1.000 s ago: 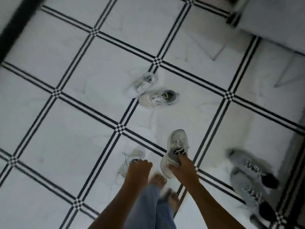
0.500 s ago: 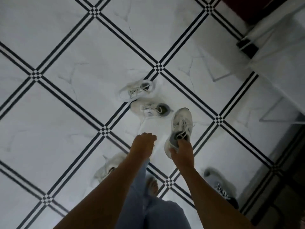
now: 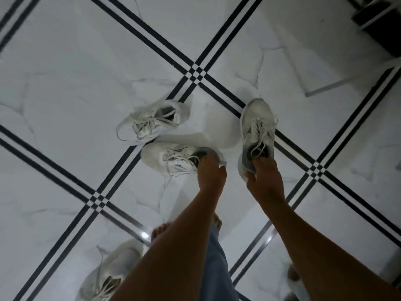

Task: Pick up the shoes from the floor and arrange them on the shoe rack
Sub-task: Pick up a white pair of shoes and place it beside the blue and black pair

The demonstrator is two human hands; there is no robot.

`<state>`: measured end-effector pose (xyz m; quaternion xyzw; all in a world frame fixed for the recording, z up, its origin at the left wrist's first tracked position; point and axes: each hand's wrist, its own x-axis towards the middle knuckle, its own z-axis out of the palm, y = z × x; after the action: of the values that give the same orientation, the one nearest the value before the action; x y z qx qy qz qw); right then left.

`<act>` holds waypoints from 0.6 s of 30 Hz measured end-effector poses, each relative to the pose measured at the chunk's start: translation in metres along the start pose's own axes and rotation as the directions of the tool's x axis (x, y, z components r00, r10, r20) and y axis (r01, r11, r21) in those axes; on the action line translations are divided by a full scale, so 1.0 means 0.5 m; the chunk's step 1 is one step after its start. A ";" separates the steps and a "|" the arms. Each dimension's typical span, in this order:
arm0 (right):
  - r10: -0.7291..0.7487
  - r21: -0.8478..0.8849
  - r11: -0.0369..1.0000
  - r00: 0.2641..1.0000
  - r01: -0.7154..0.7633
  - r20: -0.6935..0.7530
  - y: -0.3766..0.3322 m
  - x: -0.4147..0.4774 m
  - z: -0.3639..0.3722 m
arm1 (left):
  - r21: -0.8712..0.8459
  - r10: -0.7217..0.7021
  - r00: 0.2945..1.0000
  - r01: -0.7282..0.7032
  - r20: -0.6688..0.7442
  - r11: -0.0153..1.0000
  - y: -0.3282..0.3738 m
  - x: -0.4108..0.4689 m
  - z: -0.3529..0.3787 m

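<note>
My right hand (image 3: 265, 180) holds a white-and-grey sneaker (image 3: 257, 127) by its heel opening, toe pointing away, above the floor. My left hand (image 3: 211, 173) reaches down onto the heel opening of a white sneaker (image 3: 171, 157) lying on the floor, fingers at its collar; whether the grip has closed is unclear. Just beyond it lies another white sneaker (image 3: 152, 120) with loose laces. A further white sneaker (image 3: 112, 272) lies at the bottom left, partly hidden by my left forearm. The shoe rack is out of sight.
The floor is white marble tile with dark double stripes (image 3: 197, 72). A dark furniture edge (image 3: 377, 20) sits at the top right. My bare feet (image 3: 159, 232) and blue trouser leg (image 3: 217, 268) are below. A blurred shoe (image 3: 293, 276) shows at the bottom right.
I have stepped forward toward the two sneakers on the floor. My left hand, empty in the air before, has dropped onto the nearer sneaker's heel. My right hand still carries its sneaker.
</note>
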<state>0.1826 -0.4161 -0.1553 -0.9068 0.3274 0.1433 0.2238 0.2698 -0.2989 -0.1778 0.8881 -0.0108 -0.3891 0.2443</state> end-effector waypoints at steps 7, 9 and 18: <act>-0.199 -0.004 0.980 0.978 0.199 -0.059 0.053 0.047 0.042 | 0.066 -0.196 0.950 0.217 -0.242 0.974 -0.001 0.070 0.089; -0.219 -0.002 0.976 0.975 0.219 -0.040 0.059 0.044 0.031 | 0.055 -0.210 0.952 0.228 -0.224 0.972 0.008 0.065 0.073; -0.177 0.090 0.981 0.983 0.172 0.051 0.007 -0.089 -0.105 | 0.061 0.030 0.993 -0.037 0.114 0.997 0.019 -0.123 -0.140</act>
<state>0.1531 -0.4213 -0.0934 -0.9171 0.2456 0.1353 0.2834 0.2776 -0.2646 -0.0909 0.8717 -0.0516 -0.4340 0.2217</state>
